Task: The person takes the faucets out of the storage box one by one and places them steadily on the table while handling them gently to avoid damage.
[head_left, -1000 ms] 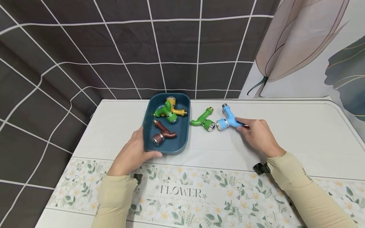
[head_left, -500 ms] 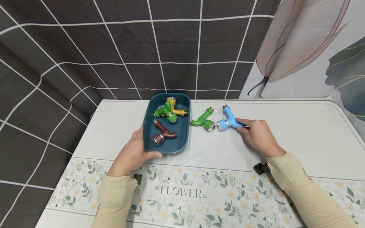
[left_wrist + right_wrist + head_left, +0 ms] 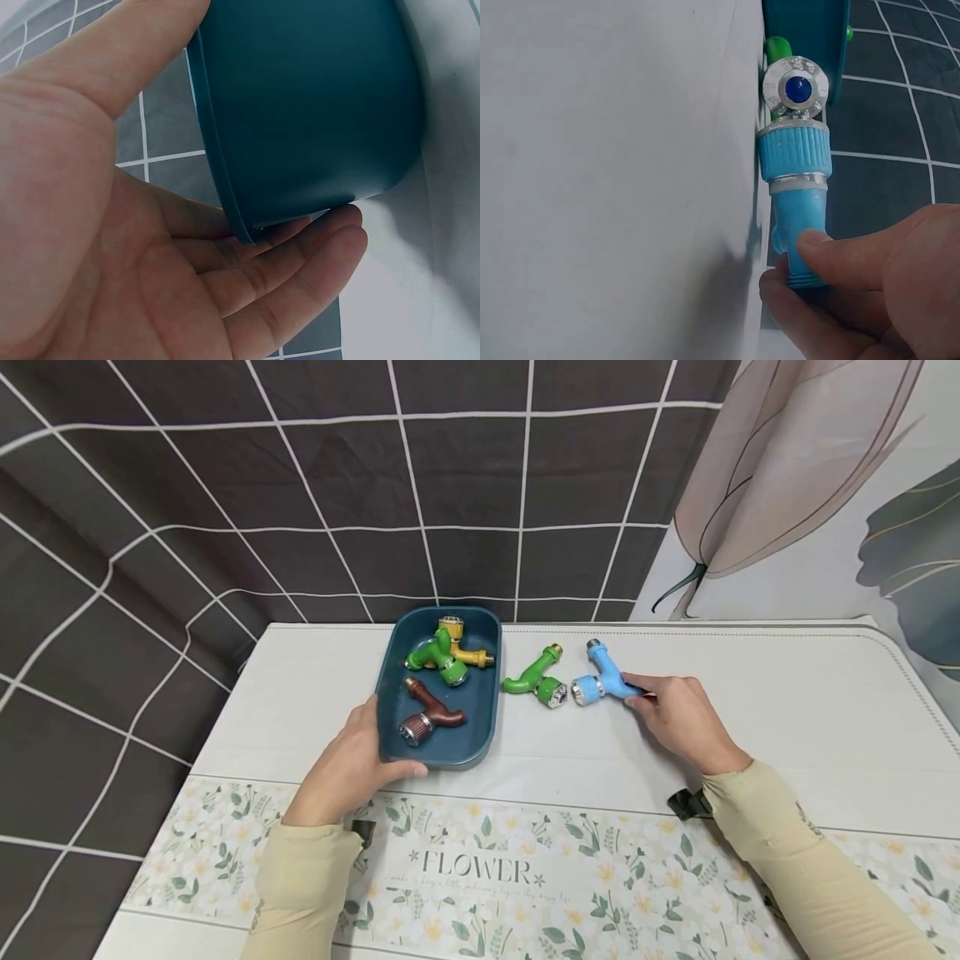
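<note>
Head view: right grip [image 3: 682,720] pinching blue tap [image 3: 609,678], left grip [image 3: 347,768] clasping tub [image 3: 477,723], I should be avoiding the green tap [image 3: 534,677] between.

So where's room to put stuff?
The tabletop is bare right of the right hand and left of the tub, beyond the left hand. It's crowded inside the tub, with three taps, and between it and the blue tap, where a green tap lies.
</note>
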`<state>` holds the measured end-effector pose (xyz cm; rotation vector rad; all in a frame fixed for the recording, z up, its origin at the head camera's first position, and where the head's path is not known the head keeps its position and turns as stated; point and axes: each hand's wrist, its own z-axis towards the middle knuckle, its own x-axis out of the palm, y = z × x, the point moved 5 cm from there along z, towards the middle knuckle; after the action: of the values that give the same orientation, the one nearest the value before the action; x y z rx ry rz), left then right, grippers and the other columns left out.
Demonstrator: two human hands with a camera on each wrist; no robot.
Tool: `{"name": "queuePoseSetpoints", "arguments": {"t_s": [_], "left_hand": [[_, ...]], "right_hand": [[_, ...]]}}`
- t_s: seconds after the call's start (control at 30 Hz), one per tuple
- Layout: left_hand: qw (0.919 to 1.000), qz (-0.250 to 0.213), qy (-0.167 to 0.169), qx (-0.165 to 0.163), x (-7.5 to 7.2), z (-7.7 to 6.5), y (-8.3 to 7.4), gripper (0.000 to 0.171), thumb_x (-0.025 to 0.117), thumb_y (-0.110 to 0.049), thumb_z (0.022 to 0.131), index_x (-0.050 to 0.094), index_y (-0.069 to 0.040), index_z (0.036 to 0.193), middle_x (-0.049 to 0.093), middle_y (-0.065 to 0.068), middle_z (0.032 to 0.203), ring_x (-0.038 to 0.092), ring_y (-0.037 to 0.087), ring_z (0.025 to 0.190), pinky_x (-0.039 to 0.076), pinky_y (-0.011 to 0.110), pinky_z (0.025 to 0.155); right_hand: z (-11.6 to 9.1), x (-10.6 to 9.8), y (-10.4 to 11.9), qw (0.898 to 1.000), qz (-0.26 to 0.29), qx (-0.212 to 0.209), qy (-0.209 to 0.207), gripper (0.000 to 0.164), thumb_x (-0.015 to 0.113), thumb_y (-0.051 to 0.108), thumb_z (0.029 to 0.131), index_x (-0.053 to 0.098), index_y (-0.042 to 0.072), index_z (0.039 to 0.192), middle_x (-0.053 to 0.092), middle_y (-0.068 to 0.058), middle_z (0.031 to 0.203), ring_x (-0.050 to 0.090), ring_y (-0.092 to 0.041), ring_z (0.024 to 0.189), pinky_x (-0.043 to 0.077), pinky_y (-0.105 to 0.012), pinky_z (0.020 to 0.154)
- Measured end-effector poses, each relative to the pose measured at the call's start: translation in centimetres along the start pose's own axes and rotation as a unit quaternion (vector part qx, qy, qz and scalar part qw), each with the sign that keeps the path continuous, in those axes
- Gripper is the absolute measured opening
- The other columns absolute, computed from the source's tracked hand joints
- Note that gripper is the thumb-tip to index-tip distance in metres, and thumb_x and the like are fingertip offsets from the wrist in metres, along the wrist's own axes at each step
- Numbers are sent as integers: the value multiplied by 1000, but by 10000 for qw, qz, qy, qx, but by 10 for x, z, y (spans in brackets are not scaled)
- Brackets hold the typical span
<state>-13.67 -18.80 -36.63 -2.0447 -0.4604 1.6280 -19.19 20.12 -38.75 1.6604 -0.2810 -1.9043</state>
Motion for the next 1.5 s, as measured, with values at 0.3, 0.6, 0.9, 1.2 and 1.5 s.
{"name": "queuePoseSetpoints", "arguments": {"t_s": [0.3, 0.6, 0.9, 1.2, 1.5], "left_hand": [[10000, -33, -35, 43, 0, 0, 0, 123, 89, -40, 75, 8, -3, 161, 26, 25, 159, 33, 38, 143, 36, 58, 111], [10000, -34, -35, 42, 0, -1, 1, 124, 89, -41, 75, 8, -3, 161, 26, 25, 159, 33, 38, 143, 36, 58, 111], [10000, -13, -31, 3, 0, -1, 1, 124, 89, -41, 76, 8, -2, 161, 26, 25, 159, 33, 38, 143, 36, 58, 111], [10000, -13, -17, -18, 1, 1, 1, 124, 89, -40, 76, 7, -2, 161, 25, 25, 159, 34, 38, 143, 36, 58, 111], [10000, 21, -5, -89, 1, 1, 1, 124, 89, -40, 76, 6, -1, 161, 25, 26, 159, 35, 39, 143, 36, 58, 111]], "right_hand": [[-1, 2, 0, 9999, -60, -30, 116, 32, 69, 5, 95, 67, -7, 125, 69, -25, 79, 43, -21, 58, 28, -32, 52], [0, 2, -2, 9999, -62, 17, 158, 33, 69, 4, 94, 67, -7, 125, 70, -31, 98, 43, -21, 58, 28, -31, 51], [0, 3, -3, 9997, -22, 111, 204, 33, 71, 5, 93, 68, -6, 125, 69, -31, 104, 41, -20, 56, 29, -30, 50], [1, 3, -4, 9995, -96, 188, 236, 33, 72, 4, 91, 69, -5, 123, 68, -29, 113, 57, -28, 75, 39, -33, 59], [1, 3, -4, 9992, -100, 247, 287, 34, 73, 2, 90, 69, -6, 123, 68, -29, 113, 59, -28, 78, 43, -36, 63]]}}
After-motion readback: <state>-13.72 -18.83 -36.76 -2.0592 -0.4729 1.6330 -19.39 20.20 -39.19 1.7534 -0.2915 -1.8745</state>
